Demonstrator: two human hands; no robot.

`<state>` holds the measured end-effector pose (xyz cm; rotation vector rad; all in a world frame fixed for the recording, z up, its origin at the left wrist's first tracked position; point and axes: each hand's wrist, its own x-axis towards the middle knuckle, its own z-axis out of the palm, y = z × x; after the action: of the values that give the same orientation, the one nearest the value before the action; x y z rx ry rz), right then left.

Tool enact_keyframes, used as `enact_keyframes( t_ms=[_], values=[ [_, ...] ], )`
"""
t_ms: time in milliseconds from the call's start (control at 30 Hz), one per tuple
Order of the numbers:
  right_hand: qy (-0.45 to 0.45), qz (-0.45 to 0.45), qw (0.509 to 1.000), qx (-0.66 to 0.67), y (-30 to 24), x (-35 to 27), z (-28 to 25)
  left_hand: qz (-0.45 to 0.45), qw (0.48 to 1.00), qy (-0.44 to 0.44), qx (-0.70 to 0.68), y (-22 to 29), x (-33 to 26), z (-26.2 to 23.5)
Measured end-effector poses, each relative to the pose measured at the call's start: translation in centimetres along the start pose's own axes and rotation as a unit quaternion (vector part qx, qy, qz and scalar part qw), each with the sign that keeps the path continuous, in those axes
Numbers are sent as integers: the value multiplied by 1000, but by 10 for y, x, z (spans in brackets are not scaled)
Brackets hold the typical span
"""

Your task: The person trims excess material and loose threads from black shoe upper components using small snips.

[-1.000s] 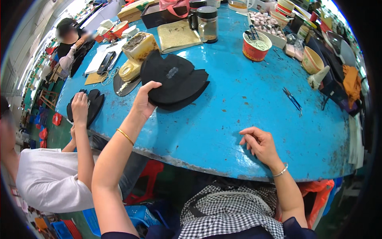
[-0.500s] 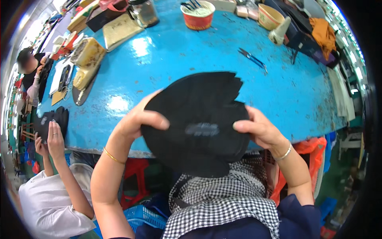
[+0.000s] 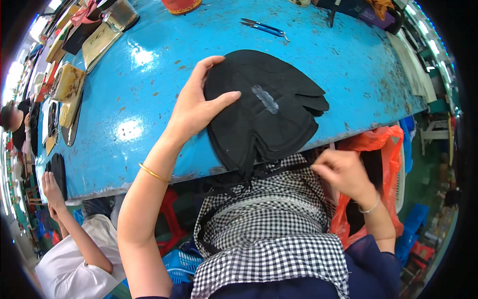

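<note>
The left hand [image 3: 201,107] pinches one black pile [image 3: 264,117] over one table's [image 3: 368,79] near edge. The right hand [image 3: 343,172] is curled; I can't tell if it's pinching anything. One pair of snips [image 3: 264,28] lies beyond.

Saw a blue worktable [image 3: 164,70], scuffed along its front edge and shining with white reflections [image 3: 128,129]. Noticed below it a red plastic stool [image 3: 169,205], at right a white stool [image 3: 434,132] on green floor [image 3: 422,183], and beyond, bright lamps [image 3: 432,46].

Far on the blue table [image 3: 358,89], thread snips [image 3: 271,30] and a red bowl [image 3: 181,5]; far left, a glass mug [image 3: 121,16]; near left, a blue basket [image 3: 180,263].
</note>
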<state>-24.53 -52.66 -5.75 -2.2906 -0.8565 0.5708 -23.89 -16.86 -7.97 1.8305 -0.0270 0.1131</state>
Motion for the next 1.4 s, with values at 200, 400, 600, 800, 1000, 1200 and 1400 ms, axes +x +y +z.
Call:
enact_keyframes(
  t_ms=[200, 400, 600, 800, 1000, 1200, 1400],
  values=[
    [22, -79, 991, -107, 57, 4, 48, 115, 974, 182, 70, 16, -30, 7],
    [-182, 32, 939, 290, -19, 2, -12, 57, 989, -134, -31, 73, -89, 49],
    [-204, -14, 885, 417, -47, 4, -36, -25, 963, -258, -77, 89, -108, 66],
    [-228, 30, 835, 500, -55, 4, -46, -221, 886, -334, -234, 108, -112, 40],
    [-199, -51, 911, 358, -80, 20, -39, -86, 967, -166, -175, 117, -107, 58],
    [130, -62, 965, 218, -36, 95, -53, -98, 992, -37, -76, 116, -103, 13],
    [90, 6, 990, 111, 17, 157, -48, -22, 972, 181, 147, 128, -90, -103]
  ],
)
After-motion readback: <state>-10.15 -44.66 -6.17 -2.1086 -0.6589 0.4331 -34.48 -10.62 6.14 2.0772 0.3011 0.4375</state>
